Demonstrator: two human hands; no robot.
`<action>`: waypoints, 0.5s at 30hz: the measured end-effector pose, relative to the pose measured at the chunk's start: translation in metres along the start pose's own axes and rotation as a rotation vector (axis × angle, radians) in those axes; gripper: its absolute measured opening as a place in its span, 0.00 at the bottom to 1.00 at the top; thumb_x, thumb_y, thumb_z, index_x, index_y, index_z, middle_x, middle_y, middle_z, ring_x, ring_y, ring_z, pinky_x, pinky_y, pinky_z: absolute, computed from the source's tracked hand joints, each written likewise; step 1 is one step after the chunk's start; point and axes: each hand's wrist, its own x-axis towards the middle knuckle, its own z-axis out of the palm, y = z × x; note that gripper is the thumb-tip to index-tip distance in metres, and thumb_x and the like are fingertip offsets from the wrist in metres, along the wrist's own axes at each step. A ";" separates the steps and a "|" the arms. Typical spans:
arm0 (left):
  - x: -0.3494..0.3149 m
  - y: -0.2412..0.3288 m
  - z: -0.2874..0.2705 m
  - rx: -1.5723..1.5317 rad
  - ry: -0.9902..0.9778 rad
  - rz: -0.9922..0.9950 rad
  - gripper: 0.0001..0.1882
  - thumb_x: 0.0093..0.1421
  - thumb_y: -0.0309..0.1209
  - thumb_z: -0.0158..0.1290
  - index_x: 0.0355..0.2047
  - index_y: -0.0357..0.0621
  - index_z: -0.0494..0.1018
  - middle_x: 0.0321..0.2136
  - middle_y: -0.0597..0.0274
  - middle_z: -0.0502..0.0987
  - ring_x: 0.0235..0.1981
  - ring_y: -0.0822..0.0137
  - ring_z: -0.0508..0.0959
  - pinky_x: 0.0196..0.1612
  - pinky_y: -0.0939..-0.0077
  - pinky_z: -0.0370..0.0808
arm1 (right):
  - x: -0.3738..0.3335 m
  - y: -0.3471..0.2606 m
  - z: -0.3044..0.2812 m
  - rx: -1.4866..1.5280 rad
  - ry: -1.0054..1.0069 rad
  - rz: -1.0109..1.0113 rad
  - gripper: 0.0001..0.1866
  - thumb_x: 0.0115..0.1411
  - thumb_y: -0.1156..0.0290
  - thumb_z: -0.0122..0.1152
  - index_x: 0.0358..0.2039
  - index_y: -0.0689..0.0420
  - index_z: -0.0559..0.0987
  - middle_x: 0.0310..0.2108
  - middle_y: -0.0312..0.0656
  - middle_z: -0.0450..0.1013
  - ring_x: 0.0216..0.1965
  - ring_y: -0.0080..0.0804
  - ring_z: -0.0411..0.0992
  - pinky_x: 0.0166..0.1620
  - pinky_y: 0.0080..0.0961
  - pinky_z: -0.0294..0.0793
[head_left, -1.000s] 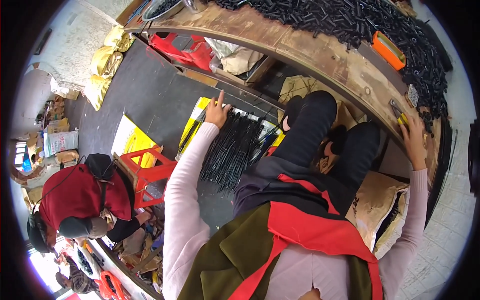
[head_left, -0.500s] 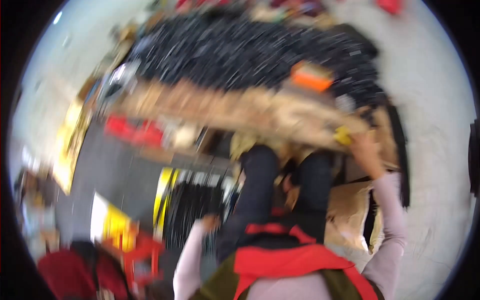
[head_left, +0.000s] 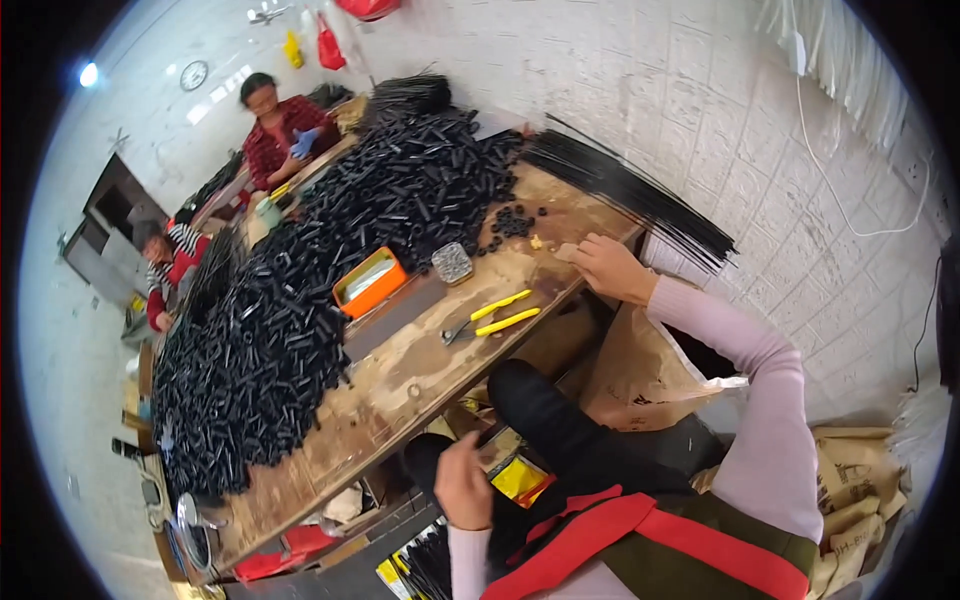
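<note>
Pliers (head_left: pixel 492 327), yellow handles (head_left: pixel 503 304) parted, dark head (head_left: pixel 451 335); on worn bench (head_left: pixel 395 372); right hand (head_left: pixel 612 268) near, left hand (head_left: pixel 463 487) lower; cannot tell grips

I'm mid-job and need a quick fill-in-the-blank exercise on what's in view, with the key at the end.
1. The right hand is over the table, to the ____ of the pliers.
2. The pliers have ____ handles.
3. The box beside the tubes is ____ in colour.
4. The clock on the wall is ____ in shape.

Missing words: right; yellow; orange; round.
</note>
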 end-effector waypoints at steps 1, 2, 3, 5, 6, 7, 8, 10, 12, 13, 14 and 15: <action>-0.003 -0.003 0.023 -0.017 -0.117 0.070 0.10 0.62 0.22 0.50 0.43 0.38 0.76 0.39 0.49 0.78 0.40 0.50 0.78 0.45 0.66 0.75 | -0.005 0.013 -0.001 -0.029 -0.046 0.007 0.02 0.51 0.74 0.57 0.27 0.57 0.74 0.29 0.44 0.69 0.36 0.43 0.68 0.39 0.36 0.70; -0.008 -0.004 0.041 0.035 -0.312 0.125 0.11 0.60 0.23 0.52 0.44 0.41 0.77 0.41 0.51 0.77 0.43 0.50 0.78 0.46 0.64 0.76 | -0.008 0.031 -0.003 -0.037 -0.045 0.025 0.02 0.51 0.74 0.57 0.27 0.57 0.74 0.29 0.44 0.69 0.36 0.43 0.68 0.39 0.36 0.70; -0.012 0.005 0.055 -0.033 -0.412 0.103 0.13 0.59 0.25 0.54 0.45 0.45 0.77 0.41 0.53 0.77 0.43 0.51 0.78 0.45 0.65 0.76 | -0.016 0.054 -0.005 -0.109 -0.067 0.074 0.03 0.51 0.75 0.57 0.27 0.58 0.74 0.29 0.44 0.68 0.36 0.44 0.68 0.39 0.37 0.70; -0.033 -0.003 0.073 0.016 -0.489 0.141 0.14 0.59 0.27 0.55 0.46 0.48 0.77 0.40 0.54 0.77 0.41 0.53 0.79 0.43 0.65 0.76 | -0.020 0.093 -0.010 -0.178 -0.093 0.122 0.03 0.51 0.76 0.57 0.27 0.58 0.75 0.29 0.44 0.68 0.36 0.45 0.67 0.40 0.38 0.71; -0.040 -0.004 0.074 0.017 -0.515 0.102 0.13 0.58 0.28 0.55 0.45 0.48 0.78 0.38 0.54 0.78 0.40 0.53 0.79 0.42 0.64 0.77 | -0.016 0.109 -0.009 -0.230 -0.066 0.191 0.02 0.50 0.75 0.56 0.27 0.57 0.75 0.30 0.44 0.69 0.37 0.45 0.68 0.39 0.38 0.71; -0.046 -0.007 0.070 0.023 -0.510 0.084 0.13 0.58 0.28 0.55 0.45 0.48 0.78 0.38 0.54 0.78 0.40 0.53 0.79 0.42 0.64 0.77 | -0.009 0.125 -0.005 -0.276 -0.042 0.255 0.03 0.50 0.75 0.55 0.26 0.57 0.75 0.31 0.45 0.69 0.37 0.45 0.68 0.38 0.38 0.72; -0.050 -0.010 0.064 0.033 -0.550 0.054 0.14 0.60 0.28 0.54 0.46 0.49 0.77 0.36 0.55 0.78 0.37 0.53 0.80 0.40 0.63 0.77 | -0.004 0.148 0.004 -0.318 -0.017 0.266 0.04 0.51 0.74 0.55 0.27 0.58 0.76 0.32 0.46 0.70 0.39 0.46 0.69 0.39 0.41 0.73; -0.059 -0.014 0.052 0.087 -0.527 -0.066 0.14 0.61 0.29 0.53 0.47 0.50 0.77 0.34 0.56 0.79 0.34 0.53 0.80 0.37 0.62 0.78 | 0.012 0.170 0.017 -0.366 0.003 0.397 0.07 0.54 0.72 0.55 0.34 0.57 0.78 0.34 0.48 0.72 0.42 0.49 0.70 0.42 0.42 0.73; -0.063 -0.020 0.040 0.087 -0.531 -0.100 0.13 0.61 0.29 0.50 0.46 0.51 0.77 0.30 0.58 0.78 0.32 0.53 0.80 0.34 0.62 0.77 | 0.029 0.173 0.030 -0.396 -0.058 0.421 0.17 0.59 0.66 0.58 0.47 0.59 0.76 0.43 0.52 0.74 0.47 0.51 0.70 0.51 0.43 0.70; -0.069 -0.028 0.040 0.130 -0.567 -0.106 0.14 0.57 0.27 0.52 0.44 0.50 0.78 0.32 0.56 0.79 0.33 0.54 0.80 0.36 0.64 0.77 | 0.024 0.193 0.049 -0.493 -0.002 0.280 0.16 0.60 0.64 0.59 0.45 0.60 0.77 0.40 0.53 0.74 0.43 0.50 0.72 0.46 0.44 0.71; -0.074 -0.034 0.049 0.142 -0.551 -0.047 0.17 0.55 0.27 0.51 0.45 0.51 0.76 0.33 0.57 0.78 0.33 0.55 0.80 0.36 0.63 0.78 | 0.007 0.213 0.049 -0.451 -0.057 0.342 0.16 0.62 0.65 0.56 0.45 0.62 0.76 0.41 0.54 0.75 0.45 0.49 0.72 0.49 0.42 0.71; -0.068 -0.031 0.061 0.104 -0.630 -0.135 0.19 0.54 0.26 0.50 0.47 0.50 0.75 0.35 0.58 0.78 0.35 0.55 0.80 0.37 0.63 0.78 | -0.026 0.270 0.048 -0.420 -0.118 0.346 0.16 0.63 0.67 0.53 0.46 0.64 0.76 0.46 0.54 0.74 0.47 0.48 0.72 0.52 0.41 0.71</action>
